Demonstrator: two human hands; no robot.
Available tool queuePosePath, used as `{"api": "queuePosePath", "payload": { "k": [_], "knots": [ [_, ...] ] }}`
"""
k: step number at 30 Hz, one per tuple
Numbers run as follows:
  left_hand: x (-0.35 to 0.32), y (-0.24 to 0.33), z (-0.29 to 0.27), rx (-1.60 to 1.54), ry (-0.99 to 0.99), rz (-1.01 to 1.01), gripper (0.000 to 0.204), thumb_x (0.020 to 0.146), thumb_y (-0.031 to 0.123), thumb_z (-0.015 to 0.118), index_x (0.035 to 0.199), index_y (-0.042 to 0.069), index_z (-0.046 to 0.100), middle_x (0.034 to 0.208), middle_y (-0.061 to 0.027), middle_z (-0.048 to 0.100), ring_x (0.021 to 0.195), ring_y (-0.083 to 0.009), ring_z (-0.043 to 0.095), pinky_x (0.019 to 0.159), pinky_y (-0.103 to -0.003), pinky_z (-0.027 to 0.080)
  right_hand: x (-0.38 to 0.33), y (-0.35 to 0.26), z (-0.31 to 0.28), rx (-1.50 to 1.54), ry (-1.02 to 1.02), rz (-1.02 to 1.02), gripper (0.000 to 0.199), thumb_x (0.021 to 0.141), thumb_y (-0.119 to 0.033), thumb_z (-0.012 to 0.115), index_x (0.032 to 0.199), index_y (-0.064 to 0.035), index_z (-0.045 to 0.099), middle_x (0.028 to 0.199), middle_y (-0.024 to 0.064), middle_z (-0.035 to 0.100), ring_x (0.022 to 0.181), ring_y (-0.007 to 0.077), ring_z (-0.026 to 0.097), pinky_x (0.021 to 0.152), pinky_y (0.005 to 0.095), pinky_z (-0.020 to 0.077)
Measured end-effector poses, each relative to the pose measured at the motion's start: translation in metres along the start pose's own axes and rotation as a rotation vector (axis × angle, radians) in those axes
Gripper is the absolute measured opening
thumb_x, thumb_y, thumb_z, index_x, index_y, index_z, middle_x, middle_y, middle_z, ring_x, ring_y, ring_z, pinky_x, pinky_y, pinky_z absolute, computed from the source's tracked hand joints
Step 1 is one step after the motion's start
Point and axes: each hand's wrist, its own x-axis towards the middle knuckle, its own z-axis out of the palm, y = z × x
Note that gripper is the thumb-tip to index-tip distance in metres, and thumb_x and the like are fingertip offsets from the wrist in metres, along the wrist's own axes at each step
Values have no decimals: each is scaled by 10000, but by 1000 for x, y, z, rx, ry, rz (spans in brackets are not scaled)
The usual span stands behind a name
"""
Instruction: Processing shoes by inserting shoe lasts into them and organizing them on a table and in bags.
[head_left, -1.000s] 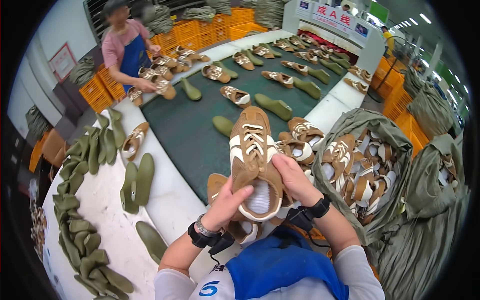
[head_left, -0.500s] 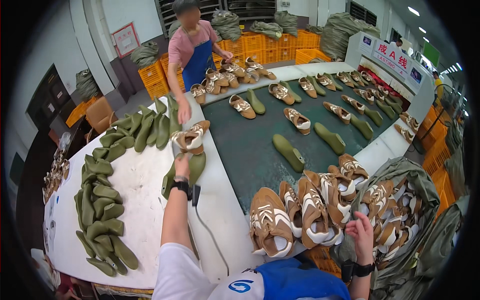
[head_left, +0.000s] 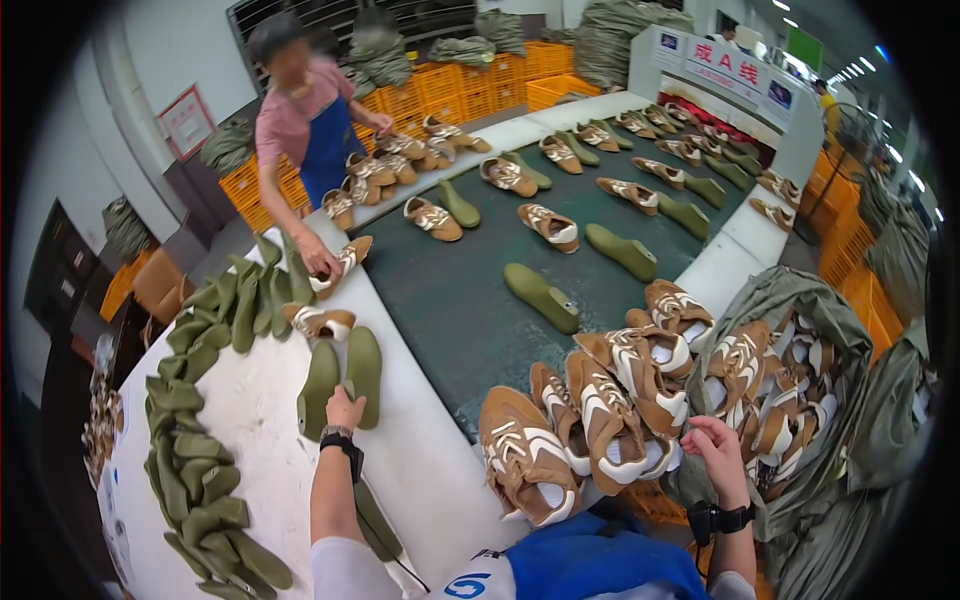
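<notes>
My left hand (head_left: 345,410) is closed, its fingers curled between two green shoe lasts, the left last (head_left: 318,392) and the right last (head_left: 364,372). It touches them, but whether it grips one is hidden. Just beyond lies a brown sneaker (head_left: 318,321) with white stripes. Across the table, a co-worker's hand (head_left: 318,258) holds another brown sneaker (head_left: 345,266). My right hand (head_left: 718,455) hovers beside a heap of brown sneakers (head_left: 605,410), loosely bent with fingers apart, holding nothing. Close to it, a grey-green sack (head_left: 800,300) is filled with more such shoes.
A curved row of green lasts (head_left: 205,440) covers the white table's (head_left: 270,430) left. The dark green belt (head_left: 450,330) carries sneakers and lasts. Orange crates (head_left: 840,230) stand at right and behind. The co-worker (head_left: 300,130) stands at the far left.
My left hand has drawn back from the sneakers toward me, onto the lasts. The co-worker's hand has come down onto one sneaker and the pair has separated. My view has turned right.
</notes>
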Motion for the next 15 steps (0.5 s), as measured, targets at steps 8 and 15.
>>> {"api": "queuePosePath", "payload": {
  "k": [8, 15],
  "knots": [
    [6, 118, 12, 230, -231, 279, 710, 755, 289, 623, 1311, 6, 284, 872, -248, 625, 826, -412, 602, 756, -469, 485, -4, 10, -25, -16, 81, -22, 201, 883, -88, 545, 1056, 12, 569, 848, 65, 638, 753, 111, 600, 690, 243, 485],
    [-7, 191, 52, -93, -535, 137, 565, 763, 187, 554, 1255, -30, 381, 919, -268, 627, 772, -358, 650, 760, -424, 509, -11, 64, -125, -395, 709, -221, 165, 850, -63, 566, 993, 16, 588, 784, 32, 623, 679, 79, 556, 612, 224, 449]
  ]
}}
